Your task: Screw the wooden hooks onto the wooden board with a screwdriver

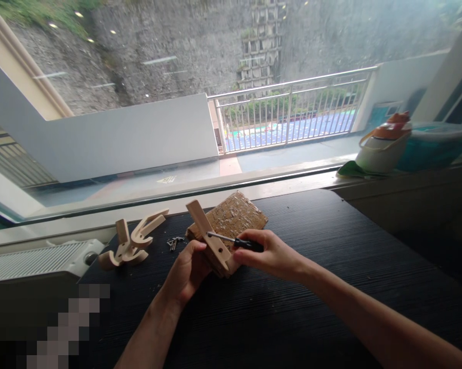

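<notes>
My left hand [187, 271] is closed around the lower end of a pale wooden strip with holes [207, 236], held tilted above the dark table [311, 287]. My right hand [269, 253] grips a small screwdriver with a black handle [236, 242]. Its metal tip points left and touches the face of the strip. Just behind the strip lies a flat brown board with a scratched, pale-flecked top [234, 216].
A cluster of curved wooden hook pieces [133, 242] lies at the table's left, with a small pile of dark screws [174, 242] beside it. A white radiator [34, 259] sits at far left. On the sill at right stands a white and orange container [384, 146].
</notes>
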A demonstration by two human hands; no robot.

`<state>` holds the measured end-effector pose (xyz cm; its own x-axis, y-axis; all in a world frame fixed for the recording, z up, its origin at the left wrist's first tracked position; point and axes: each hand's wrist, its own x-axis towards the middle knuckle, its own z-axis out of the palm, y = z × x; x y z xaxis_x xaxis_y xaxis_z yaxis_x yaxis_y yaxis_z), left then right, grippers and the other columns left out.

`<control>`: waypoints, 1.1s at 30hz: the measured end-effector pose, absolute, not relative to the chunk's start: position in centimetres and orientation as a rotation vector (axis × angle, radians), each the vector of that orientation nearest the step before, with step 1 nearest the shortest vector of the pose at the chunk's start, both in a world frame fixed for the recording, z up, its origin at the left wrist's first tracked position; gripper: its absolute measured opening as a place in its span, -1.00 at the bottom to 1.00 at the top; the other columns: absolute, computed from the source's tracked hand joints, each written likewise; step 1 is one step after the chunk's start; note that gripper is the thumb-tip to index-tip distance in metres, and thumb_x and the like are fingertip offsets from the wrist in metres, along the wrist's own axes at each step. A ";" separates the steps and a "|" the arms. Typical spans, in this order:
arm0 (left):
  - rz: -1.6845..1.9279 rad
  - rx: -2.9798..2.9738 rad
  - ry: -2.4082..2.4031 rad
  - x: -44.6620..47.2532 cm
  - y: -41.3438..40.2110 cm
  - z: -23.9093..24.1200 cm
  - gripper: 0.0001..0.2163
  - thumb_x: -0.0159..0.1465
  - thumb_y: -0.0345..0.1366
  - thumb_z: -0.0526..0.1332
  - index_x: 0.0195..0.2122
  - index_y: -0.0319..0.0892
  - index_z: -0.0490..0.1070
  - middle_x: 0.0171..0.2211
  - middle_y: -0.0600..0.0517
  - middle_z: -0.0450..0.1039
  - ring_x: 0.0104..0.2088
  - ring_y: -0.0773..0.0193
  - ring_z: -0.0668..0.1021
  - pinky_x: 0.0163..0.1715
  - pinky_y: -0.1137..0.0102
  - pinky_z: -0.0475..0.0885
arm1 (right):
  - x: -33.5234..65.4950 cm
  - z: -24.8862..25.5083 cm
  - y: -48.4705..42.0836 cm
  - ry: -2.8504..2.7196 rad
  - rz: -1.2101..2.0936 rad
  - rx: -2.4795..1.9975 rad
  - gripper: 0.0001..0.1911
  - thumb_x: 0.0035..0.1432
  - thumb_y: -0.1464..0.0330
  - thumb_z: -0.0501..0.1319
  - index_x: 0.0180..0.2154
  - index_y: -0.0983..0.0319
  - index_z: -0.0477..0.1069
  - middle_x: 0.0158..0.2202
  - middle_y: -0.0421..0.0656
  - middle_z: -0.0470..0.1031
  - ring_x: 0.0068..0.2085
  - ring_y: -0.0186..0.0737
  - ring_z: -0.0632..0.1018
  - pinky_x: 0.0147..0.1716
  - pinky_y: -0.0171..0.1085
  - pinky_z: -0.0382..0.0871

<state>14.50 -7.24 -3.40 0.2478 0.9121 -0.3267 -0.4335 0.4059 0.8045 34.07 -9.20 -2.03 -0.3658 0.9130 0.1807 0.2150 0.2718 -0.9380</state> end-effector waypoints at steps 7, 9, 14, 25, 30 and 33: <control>0.866 0.902 1.049 15.2 -7.5 -3.9 -0.75 0.08 -0.43 0.17 -0.18 -0.24 0.38 -0.32 -0.06 0.57 -0.36 0.21 0.59 -0.41 0.38 0.51 | 36.0 -3.7 -7.1 -1.774 0.326 -1.381 -0.77 0.13 0.25 0.08 -0.22 0.19 0.40 -0.41 -0.19 0.47 -0.38 -0.25 0.46 -0.38 -0.32 0.23; 0.860 1.094 1.157 15.1 -7.5 -4.0 -0.69 0.09 -0.35 0.22 -0.11 -0.24 0.36 -0.26 -0.10 0.55 -0.32 0.18 0.58 -0.45 0.37 0.51 | 36.1 -4.1 -6.9 -1.827 0.256 -1.412 -0.75 0.14 0.24 0.06 -0.19 0.17 0.39 -0.38 -0.17 0.49 -0.36 -0.22 0.48 -0.37 -0.31 0.24; 0.837 1.510 1.529 12.5 -6.3 -3.2 -0.68 0.04 -0.20 0.27 -0.21 -0.26 0.47 -0.40 -0.10 0.55 -0.41 0.13 0.57 -0.57 0.38 0.46 | 36.2 -4.7 -6.6 -1.781 0.286 -1.460 -0.74 0.15 0.19 0.04 -0.23 0.17 0.39 -0.43 -0.18 0.48 -0.43 -0.24 0.46 -0.43 -0.31 0.24; 0.760 2.119 1.806 4.0 -0.8 -0.1 -0.93 -0.06 -0.34 0.28 -0.58 -0.03 0.55 -0.45 0.02 0.53 -0.31 0.06 0.50 -0.09 0.20 0.26 | 36.6 -5.1 -6.1 -1.710 0.380 -1.398 -0.72 0.15 0.17 0.03 -0.30 0.20 0.38 -0.47 -0.18 0.44 -0.44 -0.24 0.44 -0.45 -0.31 0.24; 0.577 2.352 1.636 3.6 -0.9 -1.3 -0.89 -0.05 -0.37 0.26 -0.57 -0.01 0.55 -0.47 0.03 0.52 -0.26 0.06 0.47 0.04 0.14 0.11 | 36.6 -5.1 -6.1 -1.703 0.392 -1.381 -0.73 0.14 0.18 0.04 -0.30 0.20 0.39 -0.48 -0.19 0.45 -0.43 -0.24 0.45 -0.43 -0.31 0.25; 0.539 2.410 1.606 3.3 -1.1 -1.8 -0.91 -0.04 -0.37 0.25 -0.56 -0.03 0.53 -0.45 0.01 0.50 -0.23 0.05 0.45 0.05 0.14 0.08 | 36.6 -5.2 -6.0 -1.702 0.394 -1.373 -0.73 0.14 0.17 0.04 -0.31 0.20 0.38 -0.47 -0.20 0.46 -0.42 -0.24 0.46 -0.41 -0.31 0.26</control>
<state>3.26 -1.10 -1.79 0.3450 0.9191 0.1905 0.8479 -0.3922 0.3567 36.63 -6.03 -5.17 0.0067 0.9013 0.4331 0.6192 0.3364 -0.7096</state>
